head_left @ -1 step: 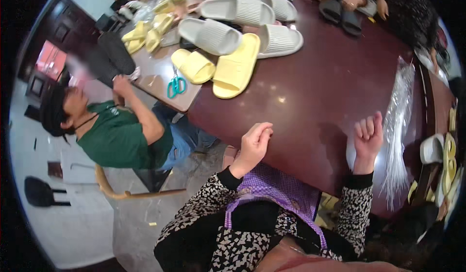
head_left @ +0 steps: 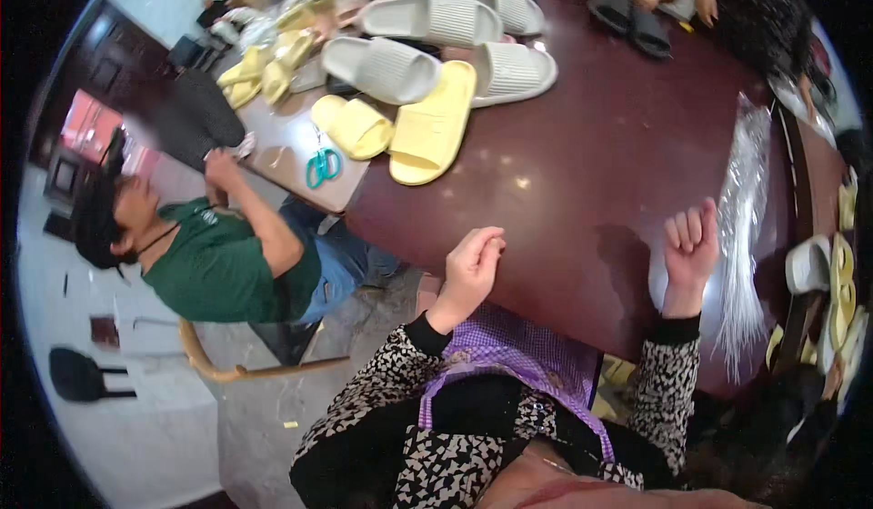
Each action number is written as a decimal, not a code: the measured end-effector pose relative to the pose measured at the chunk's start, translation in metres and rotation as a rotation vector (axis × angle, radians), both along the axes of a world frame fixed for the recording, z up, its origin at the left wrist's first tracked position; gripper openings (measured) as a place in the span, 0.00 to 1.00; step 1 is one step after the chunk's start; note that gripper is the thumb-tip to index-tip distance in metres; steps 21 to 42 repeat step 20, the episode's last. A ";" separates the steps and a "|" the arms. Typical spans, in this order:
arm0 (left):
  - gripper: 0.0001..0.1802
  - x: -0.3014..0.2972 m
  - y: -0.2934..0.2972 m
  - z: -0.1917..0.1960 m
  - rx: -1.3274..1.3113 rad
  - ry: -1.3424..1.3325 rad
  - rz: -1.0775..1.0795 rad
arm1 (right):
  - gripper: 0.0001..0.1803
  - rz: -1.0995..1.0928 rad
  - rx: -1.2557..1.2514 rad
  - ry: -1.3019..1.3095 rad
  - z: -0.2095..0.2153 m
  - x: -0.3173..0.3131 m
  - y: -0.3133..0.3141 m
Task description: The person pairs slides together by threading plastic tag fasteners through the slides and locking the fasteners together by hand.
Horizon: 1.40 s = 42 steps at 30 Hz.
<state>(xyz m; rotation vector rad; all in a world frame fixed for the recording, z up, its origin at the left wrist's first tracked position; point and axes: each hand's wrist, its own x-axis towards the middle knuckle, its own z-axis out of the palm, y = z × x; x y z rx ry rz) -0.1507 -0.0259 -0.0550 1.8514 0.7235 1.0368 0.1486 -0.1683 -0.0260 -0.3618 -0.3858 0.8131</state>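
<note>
My left hand (head_left: 471,268) is closed over the table's near edge, thumb pressed to its curled fingers. My right hand (head_left: 691,247), further right over the tabletop, is also closed, the index finger bent a little higher than the others. What either hand pinches, if anything, is too small to see. Beside my right hand lies a clear plastic sleeve (head_left: 751,159) with a bundle of thin white strands (head_left: 741,300) coming out of it. Beyond my left hand rests a large yellow slide slipper (head_left: 435,125), next to a smaller yellow slipper (head_left: 355,127).
Several grey slippers (head_left: 382,68) are heaped behind the yellow ones. Teal-handled scissors (head_left: 322,167) lie on the lighter side table (head_left: 282,168). A person in a green shirt (head_left: 232,264) sits at left. Other people's hands are near dark slippers (head_left: 629,22) across the dark red table (head_left: 564,164).
The view has shifted slightly, so the slippers and scissors appear a little further left. Both my hands keep nearly the same pose.
</note>
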 end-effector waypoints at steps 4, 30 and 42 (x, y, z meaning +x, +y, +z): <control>0.09 0.000 -0.001 -0.001 -0.089 -0.040 -0.038 | 0.13 -0.083 -0.026 0.073 0.005 0.009 -0.005; 0.11 -0.006 0.000 -0.010 -0.138 -0.005 -0.014 | 0.12 0.094 -0.069 0.084 -0.019 -0.009 0.007; 0.11 -0.006 0.000 -0.010 -0.138 -0.005 -0.014 | 0.12 0.094 -0.069 0.084 -0.019 -0.009 0.007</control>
